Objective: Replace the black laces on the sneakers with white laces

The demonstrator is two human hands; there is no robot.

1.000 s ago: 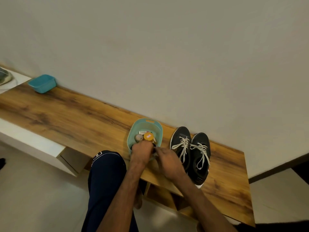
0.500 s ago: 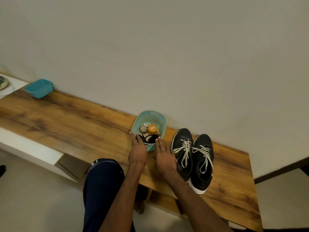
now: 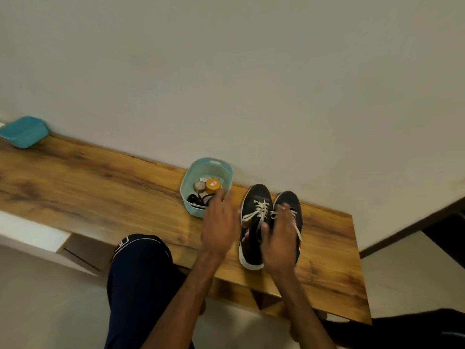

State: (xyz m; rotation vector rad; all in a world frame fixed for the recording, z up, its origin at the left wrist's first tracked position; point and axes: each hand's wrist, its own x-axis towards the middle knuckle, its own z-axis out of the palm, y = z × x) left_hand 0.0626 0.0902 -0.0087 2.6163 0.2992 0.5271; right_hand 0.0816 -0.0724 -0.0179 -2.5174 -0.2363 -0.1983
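Two black sneakers stand side by side on the wooden bench (image 3: 100,192), toes to the wall: the left sneaker (image 3: 254,205) and the right sneaker (image 3: 293,201). Both carry white laces (image 3: 260,210). My right hand (image 3: 279,240) lies over the right sneaker with its fingers stretched toward the laces and its thumb between the two shoes. My left hand (image 3: 219,227) hovers, fingers straight, at the near right corner of a pale teal basket (image 3: 201,163). A coil of black laces (image 3: 198,199) lies inside the basket, beside small jars.
An orange-lidded jar (image 3: 213,185) and a small round tin (image 3: 200,186) sit in the basket. A darker teal tub (image 3: 24,131) stands far left against the wall. My knee in dark trousers (image 3: 141,273) is at the bench's front edge, beside a white drawer unit (image 3: 30,233).
Both hands have left the basket and shifted right. The right hand now covers the right sneaker, and the left hand has moved from the basket's front to its right corner.
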